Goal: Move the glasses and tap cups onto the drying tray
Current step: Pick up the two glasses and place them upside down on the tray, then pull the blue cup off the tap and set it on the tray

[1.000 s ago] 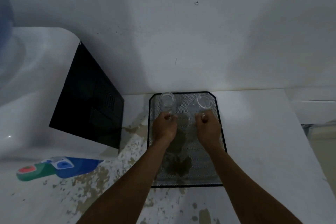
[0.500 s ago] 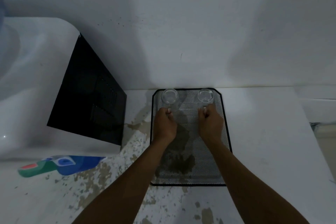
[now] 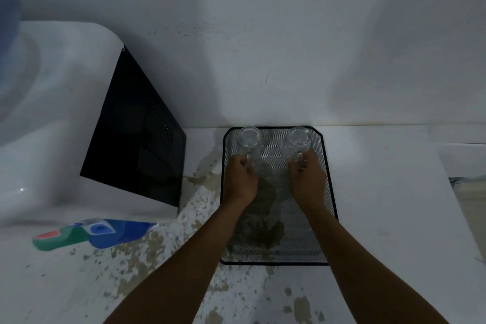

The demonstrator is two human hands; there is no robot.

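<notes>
both clear glass mugs sit at the far end of the black mesh drying tray (image 3: 327,192), one by each back corner, well apart from each other. the left hand (image 3: 240,179) is closed around the handle of the left glass mug (image 3: 248,141); the right hand (image 3: 306,179) is closed the same way on the handle of the right glass mug (image 3: 298,139). whether either base is fully down on the mesh is hard to tell. the risk, as i judge it, lies in the release: a mug let go while tilted could rock on the wire and tip toward the wall (image 3: 263,47). fingers hooked in a handle could drag a mug over as they pull back. wet glass could also slide, and the tray rim is low.
</notes>
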